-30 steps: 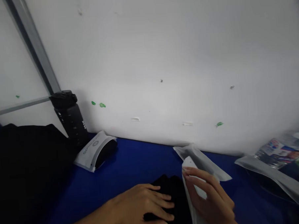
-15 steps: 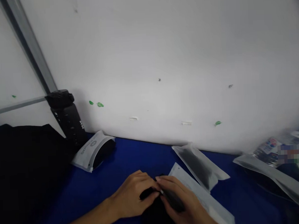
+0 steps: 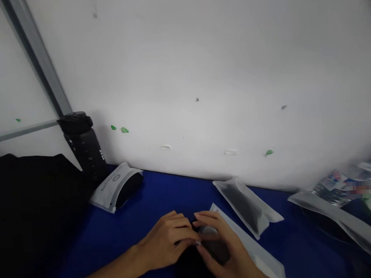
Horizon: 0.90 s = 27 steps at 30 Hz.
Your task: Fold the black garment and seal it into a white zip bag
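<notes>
Both hands meet low at centre of blue worktop (image 3: 163,197). Left hand (image 3: 165,244) fingers curled, pinching black folded fabric (image 3: 191,265); right hand (image 3: 221,252) fingers clamped on same fabric and mouth of white pouch (image 3: 254,250). Pouch long axis runs from fingers toward right, away from wall (image 3: 201,72) — lying flat. Open blue surface left of fingers. Filled pouch (image 3: 248,206) just beyond fingers; black bottle (image 3: 85,145) well apart, far left.
</notes>
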Available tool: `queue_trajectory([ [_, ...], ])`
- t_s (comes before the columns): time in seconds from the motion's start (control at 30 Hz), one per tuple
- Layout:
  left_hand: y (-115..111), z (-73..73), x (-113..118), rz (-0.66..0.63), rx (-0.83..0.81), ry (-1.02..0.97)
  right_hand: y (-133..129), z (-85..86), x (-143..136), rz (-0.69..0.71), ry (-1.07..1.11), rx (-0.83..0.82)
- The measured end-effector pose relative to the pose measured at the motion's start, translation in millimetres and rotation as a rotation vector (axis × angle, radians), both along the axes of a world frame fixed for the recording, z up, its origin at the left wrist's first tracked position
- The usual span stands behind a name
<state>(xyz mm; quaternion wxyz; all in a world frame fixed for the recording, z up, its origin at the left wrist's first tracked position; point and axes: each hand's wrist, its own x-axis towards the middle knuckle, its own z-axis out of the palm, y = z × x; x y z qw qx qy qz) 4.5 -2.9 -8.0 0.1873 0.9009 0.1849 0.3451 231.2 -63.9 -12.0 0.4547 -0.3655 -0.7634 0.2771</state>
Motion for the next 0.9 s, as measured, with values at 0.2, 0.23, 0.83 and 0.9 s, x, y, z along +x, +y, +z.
queue_trajectory([
  [0.2, -2.4, 2.4, 0.2, 0.066, 0.027, -0.024, 4.3, -4.0, 10.1, 0.020, -0.072, -0.004],
  [0.23, -2.5, 2.1, 0.2, 0.072, 0.028, -0.028, 4.9, -2.9, 10.2, 0.032, -0.088, 0.009],
  [0.83, 3.4, 6.7, -7.2, 0.212, 0.067, -0.237, 19.5, 10.0, 22.7, -0.358, -0.260, 0.310],
  [0.9, 3.5, 5.4, -7.4, 0.219, 0.063, -0.246, 24.5, 4.9, 27.9, -0.454, -0.243, 0.297],
])
